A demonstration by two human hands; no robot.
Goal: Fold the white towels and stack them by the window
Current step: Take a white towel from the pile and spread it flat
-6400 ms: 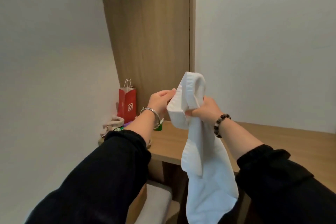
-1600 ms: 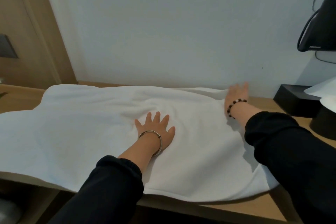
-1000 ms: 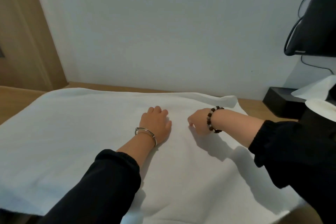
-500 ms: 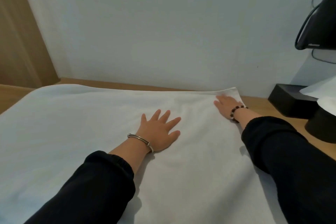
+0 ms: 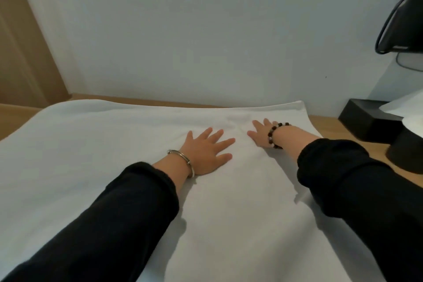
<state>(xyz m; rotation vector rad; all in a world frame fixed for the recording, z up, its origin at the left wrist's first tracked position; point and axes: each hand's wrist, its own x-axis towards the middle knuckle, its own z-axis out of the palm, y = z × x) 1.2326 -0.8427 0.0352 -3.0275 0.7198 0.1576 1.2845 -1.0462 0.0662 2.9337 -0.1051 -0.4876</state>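
Head view, near to far. Both forearms in black sleeves come in from the near edge, left sleeve [image 5: 114, 224] and right sleeve [image 5: 366, 190], and both lie over the towel.

White towel [image 5: 229, 213] is spread flat on the wooden desk [image 5: 332, 126] and covers most of it. Its near edge runs out of frame at the bottom. Its far edge sits just short of the wall, and the far right corner is visible and lying flat. Surface is mostly smooth, with faint creases between the hands.

Left hand [image 5: 206, 153]: palm down on the towel around mid-width, fingers straight and splayed, gripping nothing. Silver bangle [image 5: 183, 159] on that wrist.

Right hand [image 5: 259, 135]: a bit farther and to the right, flat on the towel, fingers extended toward the left hand, holding nothing. The two sets of fingertips are close but apart. Dark bead bracelet [image 5: 274, 135] on that wrist partly hides the back of the hand.

Right of the towel, on bare desk: dark rounded object [image 5: 407, 155], cropped, can't tell what it is. Past it a black box [image 5: 366, 121] with a white sheet [image 5: 405, 107] sticking out on top.

Far: plain pale wall [image 5: 206, 30], wood panel [image 5: 23, 52] at left, black device with a looped cable [image 5: 407, 18] at upper right, cut off by the frame.
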